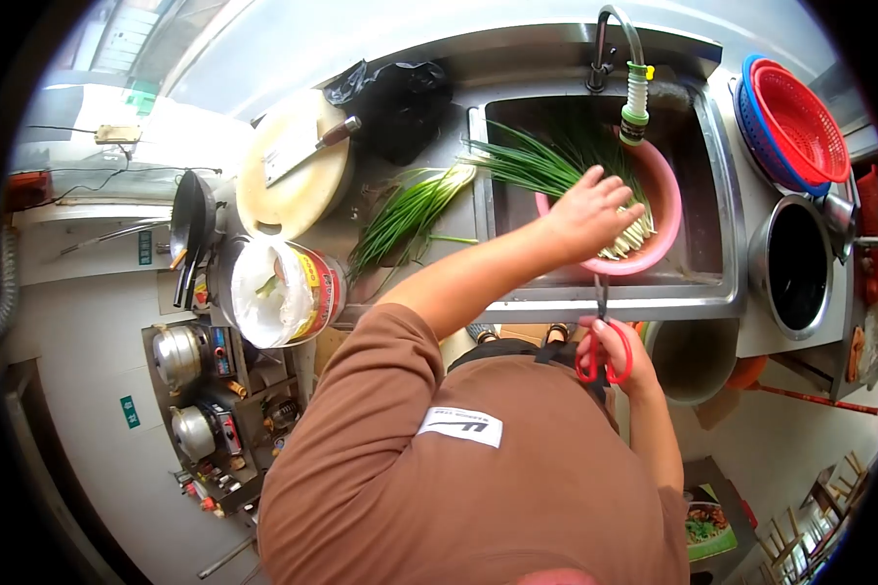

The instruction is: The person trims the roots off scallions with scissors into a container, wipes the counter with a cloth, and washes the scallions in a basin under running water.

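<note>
A pink basin (665, 210) stands in the steel sink, holding long green chives (541, 168) whose white ends point toward me. Over the chives lies my left hand (595, 216), back up and fingers apart; its palm side is hidden, and it looks in contact with them. My right hand (610, 353), in front of the sink's edge, is closed on red-handled scissors (602, 292), with the blades pointing toward the basin. Another bunch of chives (400, 222) rests on the counter left of the sink.
A flexible tap (634, 97) hangs over the basin. To the left are a round cutting board (263, 210) with a cleaver (307, 148), a black plastic bag (395, 112) and a white bucket (263, 292). Colanders (800, 117) and a steel pot (763, 263) stand at right.
</note>
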A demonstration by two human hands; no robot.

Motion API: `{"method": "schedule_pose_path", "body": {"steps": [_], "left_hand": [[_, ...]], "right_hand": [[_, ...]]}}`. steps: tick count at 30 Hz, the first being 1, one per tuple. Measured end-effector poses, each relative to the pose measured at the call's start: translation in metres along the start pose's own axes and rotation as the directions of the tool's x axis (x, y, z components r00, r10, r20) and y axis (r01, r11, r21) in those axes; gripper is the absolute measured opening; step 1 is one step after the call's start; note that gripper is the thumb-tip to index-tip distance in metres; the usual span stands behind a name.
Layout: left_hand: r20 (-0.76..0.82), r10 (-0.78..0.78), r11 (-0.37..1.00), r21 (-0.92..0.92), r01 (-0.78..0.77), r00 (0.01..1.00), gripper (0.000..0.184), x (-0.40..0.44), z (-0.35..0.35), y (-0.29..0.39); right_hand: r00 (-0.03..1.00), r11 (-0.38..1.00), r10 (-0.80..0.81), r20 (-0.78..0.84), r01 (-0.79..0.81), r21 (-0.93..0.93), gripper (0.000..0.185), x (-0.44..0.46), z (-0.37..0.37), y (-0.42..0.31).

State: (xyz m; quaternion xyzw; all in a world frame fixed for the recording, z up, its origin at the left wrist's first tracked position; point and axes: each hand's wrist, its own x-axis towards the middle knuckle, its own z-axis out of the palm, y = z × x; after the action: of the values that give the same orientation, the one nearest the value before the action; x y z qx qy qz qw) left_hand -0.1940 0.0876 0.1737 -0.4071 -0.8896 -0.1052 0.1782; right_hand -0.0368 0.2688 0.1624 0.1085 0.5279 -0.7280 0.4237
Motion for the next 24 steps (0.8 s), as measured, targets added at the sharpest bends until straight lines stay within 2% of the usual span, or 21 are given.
{"method": "schedule_pose_path", "body": {"steps": [1,2,3,4,5,6,7,8,9,10,12,13,15,16,18,19,20,22,24], "left_hand": [[-0.011,-0.06,0.986,-0.158,0.057,0.998,0.037,-0.004,0.002,0.002],[-0.01,-0.124,0.941,-0.317,0.114,0.992,0.032,-0.01,0.004,0.004],[0.022,-0.201,0.944,-0.262,0.2,0.979,0.016,-0.026,0.0,-0.004],[0.042,-0.269,0.945,-0.181,0.272,0.962,0.011,-0.049,0.003,-0.021],[-0.026,-0.4,0.913,-0.099,0.396,0.916,0.013,-0.074,0.008,-0.039],[-0.039,-0.504,0.863,0.013,0.504,0.863,0.02,-0.102,0.011,-0.064],[0.065,-0.608,0.789,0.164,0.592,0.792,0.039,-0.125,0.005,-0.087],[0.233,-0.78,0.622,0.395,0.677,0.581,0.066,-0.138,0.0,-0.103],[0.231,-0.85,0.525,0.455,0.719,0.474,0.086,-0.16,0.008,-0.119],[0.314,-0.858,0.51,0.436,0.741,0.406,0.091,-0.17,0.006,-0.13],[0.409,-0.81,0.575,0.416,0.704,0.42,0.074,-0.192,0.013,-0.148],[0.41,-0.812,0.571,0.41,0.711,0.416,0.074,-0.193,0.013,-0.155],[0.451,-0.765,0.632,0.383,0.674,0.461,0.055,-0.199,0.01,-0.162],[0.446,-0.77,0.624,0.381,0.682,0.456,0.055,-0.2,0.002,-0.161],[0.16,-0.845,0.517,0.0,0.856,0.51,0.042,-0.199,-0.025,-0.158],[0.135,-0.824,0.547,-0.063,0.835,0.55,0.041,-0.199,-0.049,-0.161],[0.042,-0.795,0.596,-0.137,0.791,0.606,0.044,-0.205,-0.068,-0.166],[-0.033,-0.835,0.516,-0.395,0.76,0.55,0.042,-0.205,-0.124,-0.161],[0.039,-0.902,0.263,-0.739,0.62,0.43,0.032,-0.204,-0.185,-0.148]], "right_hand": [[0.996,1.0,-0.009,-0.09,0.009,0.007,0.042,-0.004,-0.008,0.006],[0.997,1.0,-0.004,-0.078,0.005,0.016,0.042,-0.01,-0.012,0.01],[0.994,0.996,0.003,-0.108,0.006,0.086,0.042,-0.015,-0.015,0.011],[0.99,0.988,0.009,-0.138,0.013,0.156,0.041,-0.017,-0.019,0.013],[0.991,0.986,0.001,-0.135,0.021,0.165,0.041,-0.017,-0.022,0.017],[0.992,0.984,-0.002,-0.128,0.024,0.174,0.041,-0.015,-0.024,0.018],[0.993,0.989,0.009,-0.121,0.008,0.145,0.041,-0.012,-0.025,0.019],[0.993,0.994,0.024,-0.116,-0.011,0.113,0.04,-0.011,-0.026,0.02],[0.995,0.993,0.029,-0.095,-0.018,0.116,0.04,-0.007,-0.026,0.019],[0.995,0.993,0.032,-0.095,-0.021,0.113,0.04,-0.003,-0.025,0.017],[0.996,0.998,0.049,-0.08,-0.046,0.033,0.04,0.006,-0.02,0.011],[0.995,0.998,0.054,-0.082,-0.052,0.025,0.04,0.01,-0.017,0.008],[0.998,0.999,0.025,-0.053,-0.027,-0.024,0.04,0.017,-0.01,0.002],[0.998,0.999,0.029,-0.05,-0.03,-0.034,0.04,0.02,-0.006,-0.001],[0.999,0.997,-0.027,-0.035,0.024,-0.073,0.044,0.026,0.004,-0.006],[0.999,0.998,-0.019,-0.028,0.018,-0.055,0.043,0.029,0.009,-0.006],[1.0,0.998,-0.016,-0.017,0.015,-0.061,0.043,0.033,0.014,-0.006],[1.0,0.997,-0.008,0.017,0.009,-0.075,0.044,0.042,0.026,-0.006],[0.997,0.994,0.018,0.071,-0.01,-0.106,0.044,0.053,0.044,-0.011]]}}
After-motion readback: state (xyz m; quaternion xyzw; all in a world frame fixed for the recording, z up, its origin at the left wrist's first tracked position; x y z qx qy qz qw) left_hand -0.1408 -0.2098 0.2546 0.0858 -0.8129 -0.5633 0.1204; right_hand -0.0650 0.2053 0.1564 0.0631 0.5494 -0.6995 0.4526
